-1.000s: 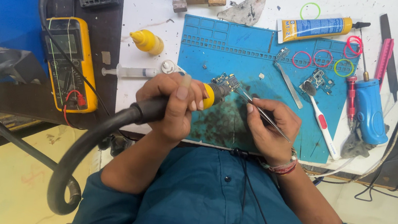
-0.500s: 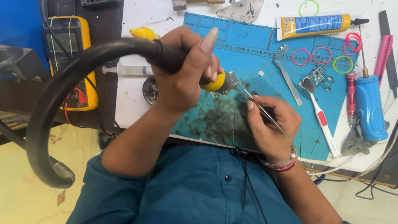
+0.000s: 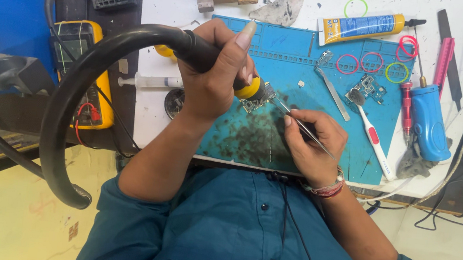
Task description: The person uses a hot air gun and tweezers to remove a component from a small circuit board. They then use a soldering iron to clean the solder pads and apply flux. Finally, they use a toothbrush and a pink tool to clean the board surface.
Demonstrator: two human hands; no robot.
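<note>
1. The board [image 3: 256, 99] lies on the blue mat [image 3: 307, 139], under your nozzle [image 3: 251, 88]; lingering heat could scorch it.
2. Your left hand [image 3: 212, 72] clasps the hot-air wand; its hose [image 3: 80, 94] could tug it aside.
3. Your right hand [image 3: 309, 142] pinches tweezers [image 3: 302, 127]; a slip could flick parts.

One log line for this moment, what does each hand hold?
left hand: hot-air handle | right hand: tweezers | tips at circuit board | blue mat

shirt [image 3: 242, 237]: teal, buttoned, sleeves rolled up above the forearms
wristband [image 3: 327, 187]: red and white threads, beside the shirt
</note>
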